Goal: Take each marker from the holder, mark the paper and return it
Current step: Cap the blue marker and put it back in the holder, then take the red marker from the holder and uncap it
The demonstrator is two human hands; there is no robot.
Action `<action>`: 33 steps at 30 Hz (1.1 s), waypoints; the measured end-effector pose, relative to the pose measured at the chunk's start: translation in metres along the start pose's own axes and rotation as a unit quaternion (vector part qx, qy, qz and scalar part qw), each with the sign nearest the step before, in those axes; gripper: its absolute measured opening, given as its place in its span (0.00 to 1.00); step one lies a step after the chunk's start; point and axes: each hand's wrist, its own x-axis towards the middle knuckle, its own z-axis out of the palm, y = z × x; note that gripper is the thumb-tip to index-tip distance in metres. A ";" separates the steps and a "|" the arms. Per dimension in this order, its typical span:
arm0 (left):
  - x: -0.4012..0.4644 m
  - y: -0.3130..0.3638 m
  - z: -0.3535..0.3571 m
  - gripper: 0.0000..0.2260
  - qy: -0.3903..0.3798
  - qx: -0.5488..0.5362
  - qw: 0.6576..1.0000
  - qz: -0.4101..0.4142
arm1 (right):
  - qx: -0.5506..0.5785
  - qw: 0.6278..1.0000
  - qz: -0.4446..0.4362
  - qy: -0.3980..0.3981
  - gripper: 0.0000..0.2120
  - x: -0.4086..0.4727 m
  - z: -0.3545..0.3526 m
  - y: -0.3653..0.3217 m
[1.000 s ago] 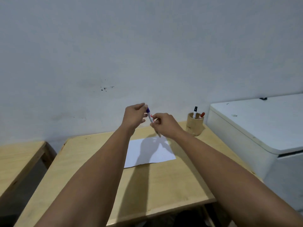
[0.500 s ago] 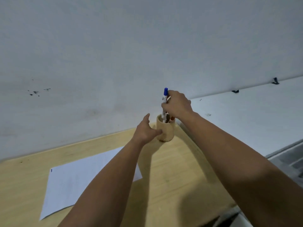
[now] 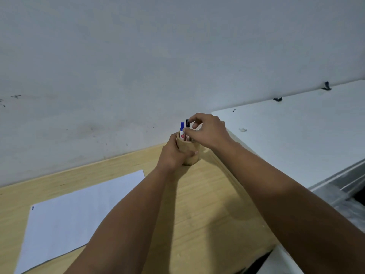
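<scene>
Markers look light and stiff: right hand [image 3: 207, 131] pinches the black-capped marker [image 3: 187, 124] above the holder [image 3: 189, 153], which the left hand [image 3: 173, 153] clasps.

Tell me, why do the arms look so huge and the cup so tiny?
In the head view, the wide lens stretches things near the camera, so the forearms swell at the bottom edge, while the cup and both hands, left and right, look small; soft light, faint arm shadows on the table.

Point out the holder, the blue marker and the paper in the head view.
holder [image 3: 191, 153]: head view, bare front wall below the rim.
blue marker [image 3: 182, 125]: head view, its blue cap above the holder.
paper [image 3: 79, 210]: head view, blank middle of the sheet.
</scene>
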 end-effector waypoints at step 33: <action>-0.131 0.079 -0.187 0.33 0.212 0.052 0.976 0.023 | 0.287 0.947 -0.066 -0.129 0.11 -0.097 0.027 -0.159</action>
